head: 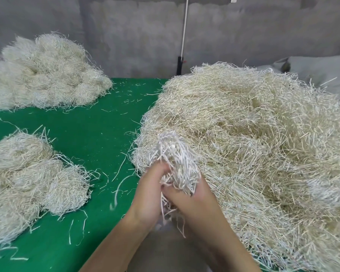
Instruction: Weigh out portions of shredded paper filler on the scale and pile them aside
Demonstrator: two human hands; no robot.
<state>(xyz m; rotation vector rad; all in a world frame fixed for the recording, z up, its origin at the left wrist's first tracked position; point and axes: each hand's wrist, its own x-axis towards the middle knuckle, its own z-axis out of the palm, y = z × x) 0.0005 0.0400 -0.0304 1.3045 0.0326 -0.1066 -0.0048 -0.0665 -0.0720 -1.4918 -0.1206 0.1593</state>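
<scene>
Two hands [149, 193] [192, 201] around upright shredded-paper bundle [175, 158]

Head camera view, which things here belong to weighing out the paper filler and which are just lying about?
Part of the job: the clump of shreds, gripped by left hand and right hand; the big heap at right; near pile and far pile at left.
Just lying about: loose strands on the green table cover; white pole; grey sack.
</scene>
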